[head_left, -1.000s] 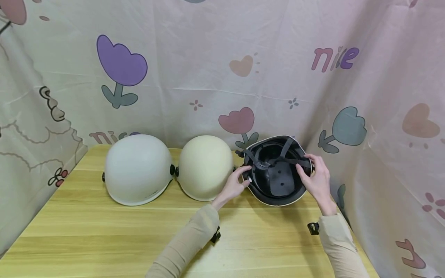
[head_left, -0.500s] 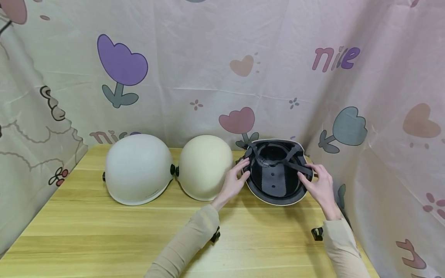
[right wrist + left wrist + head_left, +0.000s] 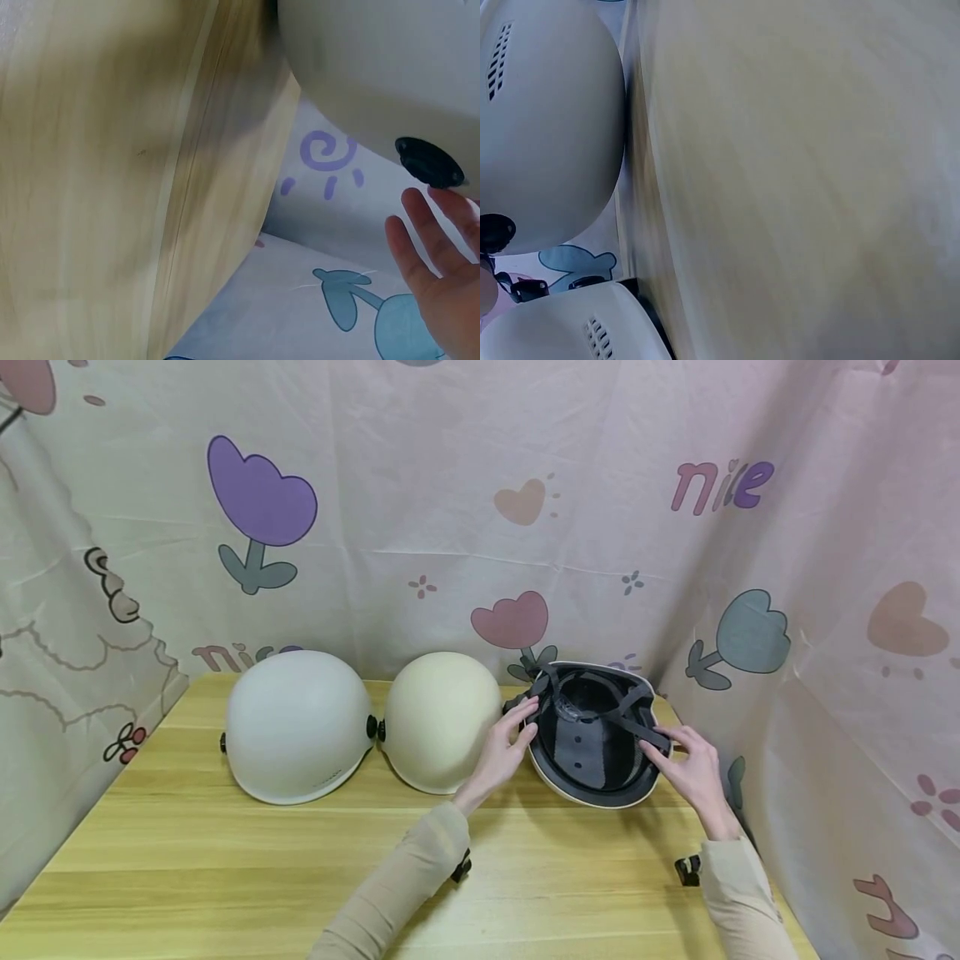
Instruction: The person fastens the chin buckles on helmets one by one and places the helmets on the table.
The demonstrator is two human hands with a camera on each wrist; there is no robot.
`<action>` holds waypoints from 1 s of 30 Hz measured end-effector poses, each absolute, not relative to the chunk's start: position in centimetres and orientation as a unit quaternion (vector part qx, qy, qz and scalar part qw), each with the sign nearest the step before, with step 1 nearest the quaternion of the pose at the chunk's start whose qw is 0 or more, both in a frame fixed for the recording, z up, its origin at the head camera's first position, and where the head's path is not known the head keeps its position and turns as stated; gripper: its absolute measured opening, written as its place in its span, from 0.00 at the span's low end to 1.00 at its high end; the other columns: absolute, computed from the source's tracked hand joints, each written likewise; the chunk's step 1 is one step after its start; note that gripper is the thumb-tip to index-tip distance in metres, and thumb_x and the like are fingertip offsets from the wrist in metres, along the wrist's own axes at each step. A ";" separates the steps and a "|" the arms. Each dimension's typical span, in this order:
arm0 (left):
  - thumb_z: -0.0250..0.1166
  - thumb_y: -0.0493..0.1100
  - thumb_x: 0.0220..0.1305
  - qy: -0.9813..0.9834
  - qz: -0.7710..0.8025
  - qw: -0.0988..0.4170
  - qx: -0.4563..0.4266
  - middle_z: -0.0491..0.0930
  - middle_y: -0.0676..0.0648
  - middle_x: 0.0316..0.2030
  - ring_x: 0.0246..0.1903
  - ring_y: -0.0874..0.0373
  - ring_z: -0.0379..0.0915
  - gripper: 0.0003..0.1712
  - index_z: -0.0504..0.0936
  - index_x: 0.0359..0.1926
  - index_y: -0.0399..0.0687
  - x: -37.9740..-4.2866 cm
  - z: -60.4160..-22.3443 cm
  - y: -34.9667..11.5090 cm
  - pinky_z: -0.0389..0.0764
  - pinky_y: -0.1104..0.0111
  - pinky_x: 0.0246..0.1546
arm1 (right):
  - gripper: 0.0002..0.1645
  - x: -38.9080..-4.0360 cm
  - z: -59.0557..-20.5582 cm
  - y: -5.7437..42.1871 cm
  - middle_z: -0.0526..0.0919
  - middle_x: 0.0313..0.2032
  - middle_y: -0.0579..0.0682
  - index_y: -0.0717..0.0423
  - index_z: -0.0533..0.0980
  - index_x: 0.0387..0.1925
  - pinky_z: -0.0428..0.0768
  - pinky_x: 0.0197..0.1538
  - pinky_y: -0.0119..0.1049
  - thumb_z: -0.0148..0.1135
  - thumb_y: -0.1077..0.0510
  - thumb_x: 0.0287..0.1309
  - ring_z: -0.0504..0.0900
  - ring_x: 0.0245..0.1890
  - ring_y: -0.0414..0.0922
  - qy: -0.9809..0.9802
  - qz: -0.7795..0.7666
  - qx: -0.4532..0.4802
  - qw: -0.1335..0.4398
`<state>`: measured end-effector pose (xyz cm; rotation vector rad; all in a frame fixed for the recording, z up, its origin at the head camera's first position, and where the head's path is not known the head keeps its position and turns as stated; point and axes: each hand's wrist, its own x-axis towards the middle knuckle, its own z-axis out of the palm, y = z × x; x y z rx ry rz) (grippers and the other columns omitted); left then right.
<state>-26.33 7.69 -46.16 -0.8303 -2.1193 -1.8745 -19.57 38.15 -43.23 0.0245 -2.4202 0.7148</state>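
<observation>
An upturned helmet (image 3: 592,772) lies at the right of the table in the head view, its black lining and chin straps showing. My right hand (image 3: 693,768) pinches its right rim, thumb inside and fingers outside; in the right wrist view the fingers (image 3: 431,232) are by its black side knob (image 3: 429,162). With fingers extended, my left hand (image 3: 501,752) touches the left rim. The left wrist view has the helmet's pale shell (image 3: 547,127) above and a vented helmet (image 3: 562,330) below; that hand is almost wholly out of this view.
A cream helmet (image 3: 442,722) stands dome up just left of the upturned one, beside my left hand. Farther left is a larger white helmet (image 3: 296,727); their side knobs nearly meet. Behind the wooden table (image 3: 247,877) hangs a printed curtain (image 3: 420,460).
The upturned helmet has turned slightly and its far edge has lowered. My right hand has shifted down with its rim. My left fingers have straightened against the left side.
</observation>
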 end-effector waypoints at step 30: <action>0.58 0.32 0.72 -0.654 -0.697 0.059 -0.287 0.70 0.36 0.70 0.74 0.44 0.61 0.23 0.72 0.65 0.27 -26.5 -46.4 6.6 0.62 0.61 0.75 | 0.22 -20.4 -42.7 37.5 0.82 0.51 0.62 0.64 0.82 0.47 0.68 0.51 0.27 0.76 0.66 0.48 0.74 0.54 0.40 -0.909 0.286 0.097 0.287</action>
